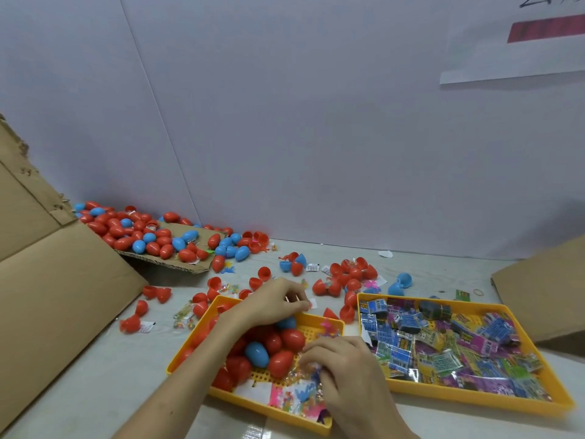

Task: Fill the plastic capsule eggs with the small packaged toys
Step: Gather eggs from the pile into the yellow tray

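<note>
Head view: the step in hand looks like picking one toy to load, and it will go best if the right hand [342, 365] lifts a single clear packet out of the packets [300, 394] heaped at the near end of the left tray [177, 359], not a clump. An open egg half should be ready beside it, so the toy drops in flat before the shell is snapped closed. That hand lies palm down over the tray's near right corner, wrist coming in from the lower edge, fingers curled into the heap and pinching a packet. The left hand [275, 304] reaches across the same tray to its far rim, forearm slanting over the closed eggs [278, 350] piled there. Its fingertips are drawn together on what seems a white slip [313, 303] (too small to say more). Open halves [348, 277] lie scattered on the surface [95, 375] just beyond, within easy reach. More closed eggs sit on the cardboard [164, 263] far left, and foil packs [443, 350] fill the right tray [474, 397].
</note>
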The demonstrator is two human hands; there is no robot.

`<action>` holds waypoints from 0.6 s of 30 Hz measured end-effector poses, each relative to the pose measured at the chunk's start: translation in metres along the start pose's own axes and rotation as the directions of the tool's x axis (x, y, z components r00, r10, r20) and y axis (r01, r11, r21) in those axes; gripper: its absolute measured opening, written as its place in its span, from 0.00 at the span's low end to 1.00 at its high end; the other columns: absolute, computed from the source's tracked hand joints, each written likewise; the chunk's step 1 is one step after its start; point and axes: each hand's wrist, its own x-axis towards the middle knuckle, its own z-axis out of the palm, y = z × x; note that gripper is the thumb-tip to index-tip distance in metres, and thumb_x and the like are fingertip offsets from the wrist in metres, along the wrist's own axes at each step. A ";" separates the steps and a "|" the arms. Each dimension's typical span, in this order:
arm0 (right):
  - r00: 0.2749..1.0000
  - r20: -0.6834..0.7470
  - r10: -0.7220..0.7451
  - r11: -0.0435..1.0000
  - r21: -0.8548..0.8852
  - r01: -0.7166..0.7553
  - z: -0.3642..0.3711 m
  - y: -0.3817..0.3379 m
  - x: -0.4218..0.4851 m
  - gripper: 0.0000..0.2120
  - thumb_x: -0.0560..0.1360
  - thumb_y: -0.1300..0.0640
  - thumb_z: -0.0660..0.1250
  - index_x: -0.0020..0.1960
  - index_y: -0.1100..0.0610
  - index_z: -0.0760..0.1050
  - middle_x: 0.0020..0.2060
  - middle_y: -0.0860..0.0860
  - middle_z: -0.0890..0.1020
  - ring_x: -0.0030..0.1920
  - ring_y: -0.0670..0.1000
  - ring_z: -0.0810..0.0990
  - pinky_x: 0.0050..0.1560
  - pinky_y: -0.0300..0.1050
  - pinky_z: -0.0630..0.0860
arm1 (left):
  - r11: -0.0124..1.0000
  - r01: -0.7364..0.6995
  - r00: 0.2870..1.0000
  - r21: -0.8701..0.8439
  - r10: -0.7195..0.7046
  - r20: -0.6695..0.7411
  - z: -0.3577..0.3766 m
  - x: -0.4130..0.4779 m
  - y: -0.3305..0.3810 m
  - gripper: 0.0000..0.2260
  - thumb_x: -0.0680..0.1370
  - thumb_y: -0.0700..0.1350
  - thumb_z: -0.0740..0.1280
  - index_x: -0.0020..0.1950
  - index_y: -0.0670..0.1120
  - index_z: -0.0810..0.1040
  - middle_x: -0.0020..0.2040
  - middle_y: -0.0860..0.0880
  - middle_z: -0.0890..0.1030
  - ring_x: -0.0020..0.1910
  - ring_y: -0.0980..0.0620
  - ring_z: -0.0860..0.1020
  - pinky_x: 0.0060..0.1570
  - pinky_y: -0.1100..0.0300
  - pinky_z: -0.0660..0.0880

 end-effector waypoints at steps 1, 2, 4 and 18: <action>1.000 0.011 0.018 1.000 0.002 -0.018 0.000 0.001 0.000 0.14 0.66 0.62 0.65 0.44 0.46 0.83 0.47 0.36 0.84 0.49 0.39 0.79 0.56 0.34 0.66 | 1.000 0.002 1.000 0.007 -0.002 0.007 -0.001 -0.001 0.001 0.08 0.81 0.51 0.67 0.51 0.50 0.84 0.50 0.51 0.84 0.49 0.53 0.80 0.52 0.55 0.78; 1.000 0.014 0.026 1.000 0.000 -0.026 0.000 0.002 -0.001 0.14 0.67 0.61 0.65 0.44 0.46 0.83 0.47 0.37 0.84 0.50 0.39 0.78 0.56 0.34 0.66 | 1.000 0.006 1.000 0.018 -0.006 0.015 -0.001 -0.003 0.002 0.08 0.82 0.51 0.67 0.53 0.49 0.84 0.50 0.50 0.83 0.49 0.53 0.79 0.52 0.55 0.78; 1.000 0.007 0.030 0.999 0.012 -0.031 -0.001 0.002 -0.002 0.14 0.67 0.62 0.64 0.44 0.46 0.84 0.45 0.37 0.84 0.49 0.38 0.78 0.56 0.34 0.66 | 0.999 0.012 0.999 0.030 -0.013 0.031 -0.004 -0.006 0.004 0.09 0.82 0.51 0.66 0.54 0.48 0.83 0.51 0.50 0.83 0.47 0.55 0.78 0.49 0.58 0.76; 0.904 -0.325 0.279 0.849 0.523 -0.075 0.003 -0.005 -0.007 0.18 0.67 0.70 0.63 0.33 0.49 0.82 0.37 0.44 0.85 0.42 0.45 0.84 0.44 0.40 0.79 | 0.959 0.233 0.815 -0.163 -0.284 -0.505 -0.086 -0.090 -0.092 0.11 0.80 0.39 0.68 0.61 0.48 0.82 0.57 0.53 0.82 0.56 0.57 0.78 0.56 0.61 0.73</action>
